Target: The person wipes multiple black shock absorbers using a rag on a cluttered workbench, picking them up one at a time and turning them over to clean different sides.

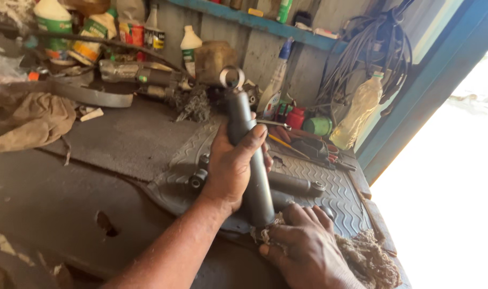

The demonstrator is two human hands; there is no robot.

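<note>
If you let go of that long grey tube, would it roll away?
Probably. The grey tube is round and smooth, so it may roll on the ribbed mat. It looks like stiff metal, likely heavy. The left hand grips it while the right hand presses a rag.

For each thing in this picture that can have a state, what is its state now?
Left hand: closed around the shock absorber.
Right hand: pressing a rag wad against its lower end.
Shock absorber: held tilted, ring end up.
Rag wad: bunched, frayed.
Second shock absorber: lying on the rubber mat.
Clear plastic bottle: upright, capped.
</note>
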